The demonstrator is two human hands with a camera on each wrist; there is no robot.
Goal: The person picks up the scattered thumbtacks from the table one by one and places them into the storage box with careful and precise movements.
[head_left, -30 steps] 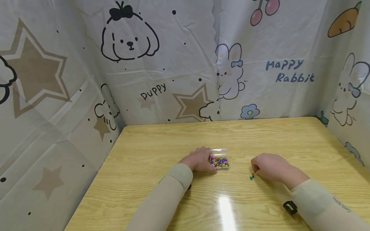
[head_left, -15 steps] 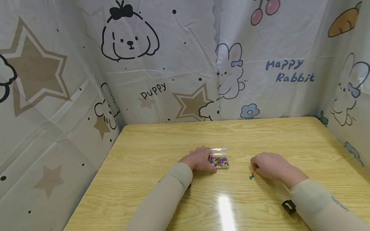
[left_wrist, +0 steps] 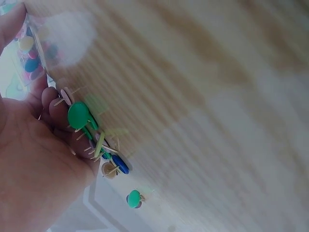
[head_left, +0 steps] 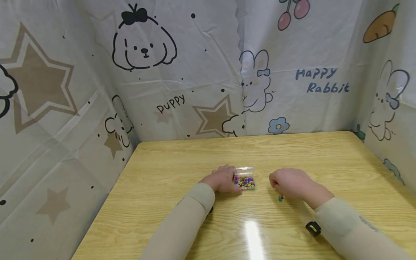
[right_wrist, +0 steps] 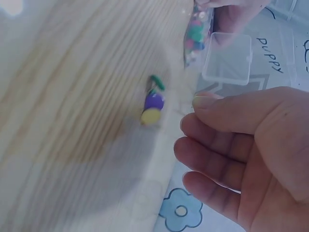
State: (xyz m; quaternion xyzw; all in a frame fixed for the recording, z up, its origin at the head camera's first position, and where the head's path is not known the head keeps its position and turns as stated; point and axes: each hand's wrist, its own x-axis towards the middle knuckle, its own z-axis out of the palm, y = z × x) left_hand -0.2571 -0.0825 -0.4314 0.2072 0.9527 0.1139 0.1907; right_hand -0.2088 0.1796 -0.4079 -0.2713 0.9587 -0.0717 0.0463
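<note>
My left hand [head_left: 224, 179] holds the left side of a small clear plastic box [head_left: 245, 183], thumb at its near side and fingers behind. The box is full of colourful thumbtacks, its clear lid [right_wrist: 227, 58] tipped open. Close by the left fingers, in the left wrist view, several loose thumbtacks [left_wrist: 78, 115] lie on the table, hidden in the head view. My right hand [head_left: 290, 182] hovers right of the box with fingers bent. Its index fingertip is hidden behind the thumb, so I cannot tell if it pinches anything. Just below it lies a little cluster of thumbtacks [head_left: 281, 198], green, purple and yellow.
A wooden table [head_left: 182, 159] carries everything. Behind it and at both sides hangs a white printed cloth [head_left: 208, 61]. Black wrist devices [head_left: 313, 228] sit under the sleeves, and a bright glare [head_left: 253, 238] marks the table's front.
My right hand has lifted off the thumbtack cluster and shifted left toward the box, uncovering no new items. The left hand and box stay in place; the view has turned slightly.
</note>
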